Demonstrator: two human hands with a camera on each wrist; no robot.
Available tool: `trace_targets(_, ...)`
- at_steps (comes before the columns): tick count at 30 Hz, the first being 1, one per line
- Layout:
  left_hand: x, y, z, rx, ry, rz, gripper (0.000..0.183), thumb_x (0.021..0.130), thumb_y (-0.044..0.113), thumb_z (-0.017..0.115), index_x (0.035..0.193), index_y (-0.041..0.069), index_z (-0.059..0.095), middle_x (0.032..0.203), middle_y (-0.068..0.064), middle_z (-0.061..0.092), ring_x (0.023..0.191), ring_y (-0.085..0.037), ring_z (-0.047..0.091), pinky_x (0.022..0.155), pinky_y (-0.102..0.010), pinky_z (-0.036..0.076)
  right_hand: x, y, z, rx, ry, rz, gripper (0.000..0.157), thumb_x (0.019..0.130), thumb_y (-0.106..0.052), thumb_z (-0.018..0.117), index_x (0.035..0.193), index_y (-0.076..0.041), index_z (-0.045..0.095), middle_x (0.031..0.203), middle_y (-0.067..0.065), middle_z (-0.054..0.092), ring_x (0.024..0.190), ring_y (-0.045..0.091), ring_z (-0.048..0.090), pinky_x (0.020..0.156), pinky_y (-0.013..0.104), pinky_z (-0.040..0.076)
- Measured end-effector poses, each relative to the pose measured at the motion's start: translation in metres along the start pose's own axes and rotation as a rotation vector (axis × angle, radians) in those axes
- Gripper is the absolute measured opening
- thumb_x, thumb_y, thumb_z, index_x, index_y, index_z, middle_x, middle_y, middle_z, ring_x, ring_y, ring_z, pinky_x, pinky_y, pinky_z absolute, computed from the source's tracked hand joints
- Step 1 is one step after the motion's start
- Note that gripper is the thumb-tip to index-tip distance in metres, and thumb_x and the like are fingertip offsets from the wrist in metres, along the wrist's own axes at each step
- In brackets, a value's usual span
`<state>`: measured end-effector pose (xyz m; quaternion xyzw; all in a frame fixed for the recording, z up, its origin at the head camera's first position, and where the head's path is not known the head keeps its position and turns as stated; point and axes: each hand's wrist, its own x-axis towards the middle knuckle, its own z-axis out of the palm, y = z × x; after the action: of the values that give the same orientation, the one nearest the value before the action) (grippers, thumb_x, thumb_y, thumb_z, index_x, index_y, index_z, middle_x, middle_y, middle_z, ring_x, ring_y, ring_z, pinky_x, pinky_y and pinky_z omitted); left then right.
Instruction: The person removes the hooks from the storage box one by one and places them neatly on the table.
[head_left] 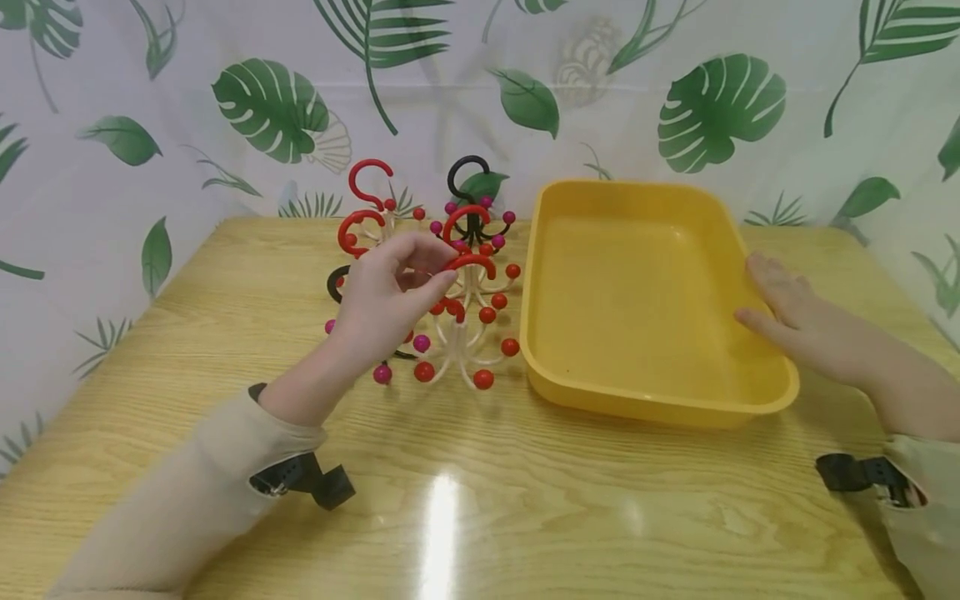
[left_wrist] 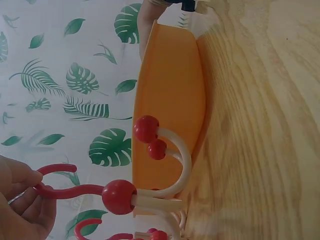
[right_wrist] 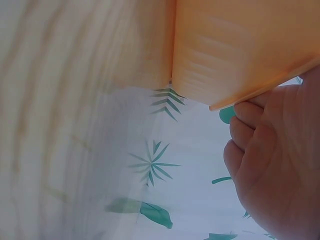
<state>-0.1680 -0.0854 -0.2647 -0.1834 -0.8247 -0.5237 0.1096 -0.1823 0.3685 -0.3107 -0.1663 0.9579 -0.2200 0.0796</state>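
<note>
My left hand (head_left: 390, 287) pinches the red hook (left_wrist: 75, 191) of a small hanging rack between thumb and fingers. The rack's cream arms (head_left: 460, 354) spread out below and curl up to red ball tips (head_left: 483, 380). It stands upright over the table, at the front of a group of similar racks. On the right, the fingers of my right hand (head_left: 806, 321) rest extended across the right rim of a yellow plastic tray (head_left: 660, 406). From the right wrist view, that hand (right_wrist: 280, 150) lies along the tray's outer edge.
Behind the held rack are others with red hooks (head_left: 371, 162) and one with a black hook (head_left: 468, 159) and magenta balls. Another dark rack with magenta balls (head_left: 382, 374) is partly hidden by my left hand. A leaf-patterned cloth (head_left: 600, 100) hangs behind the wooden table (head_left: 562, 500).
</note>
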Motion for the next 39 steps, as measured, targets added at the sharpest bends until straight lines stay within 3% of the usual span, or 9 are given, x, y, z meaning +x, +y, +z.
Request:
trace_targets(5,-0.002,-0.007,0.005,-0.017,-0.002,-0.022,0.018,0.088,0.011,0.07,0.105,0.008,0.065,0.095,-0.002,0.066,0.086,-0.014,0.061,0.084,-0.029,0.052,0.001,0.0,-0.001,0.0,-0.001,-0.002,0.074,0.104,-0.033,0.037,0.148,-0.005,-0.015,0.153,0.013,-0.024,0.138,0.032,-0.026,0.106,0.048,-0.022)
trace_targets(14,-0.004,-0.017,0.008,-0.073,0.015,0.011,0.017,0.089,0.01,0.069,0.104,0.007,0.065,0.096,-0.002,0.065,0.087,-0.014,0.06,0.082,-0.03,0.052,0.002,0.0,-0.001,-0.006,0.001,-0.01,0.073,0.104,-0.032,0.037,0.148,-0.005,-0.014,0.153,0.013,-0.023,0.138,0.032,-0.025,0.106,0.048,-0.022)
trace_targets(25,-0.012,-0.026,0.004,-0.095,-0.01,-0.015,0.024,0.088,0.004,0.067,0.111,0.004,0.06,0.103,-0.006,0.063,0.094,-0.015,0.06,0.085,-0.03,0.051,0.003,0.004,-0.001,-0.015,0.011,-0.012,0.074,0.103,-0.031,0.038,0.148,-0.004,-0.014,0.154,0.014,-0.022,0.138,0.033,-0.025,0.107,0.049,-0.021)
trace_targets(34,-0.016,-0.03,0.001,-0.116,-0.019,0.024,0.029,0.087,0.001,0.068,0.114,0.003,0.059,0.105,-0.006,0.063,0.096,-0.015,0.059,0.087,-0.029,0.051,0.001,0.003,0.0,-0.01,0.014,-0.019,0.073,0.103,-0.031,0.038,0.149,-0.004,-0.012,0.154,0.014,-0.021,0.139,0.033,-0.023,0.107,0.048,-0.021)
trace_targets(39,-0.021,-0.027,-0.009,-0.114,-0.005,0.064,0.03,0.087,0.002,0.068,0.115,0.001,0.058,0.106,-0.009,0.063,0.097,-0.016,0.059,0.086,-0.029,0.051,0.001,0.003,0.0,-0.018,0.013,-0.019,0.073,0.103,-0.031,0.038,0.149,-0.004,-0.013,0.154,0.014,-0.021,0.139,0.032,-0.023,0.107,0.049,-0.02)
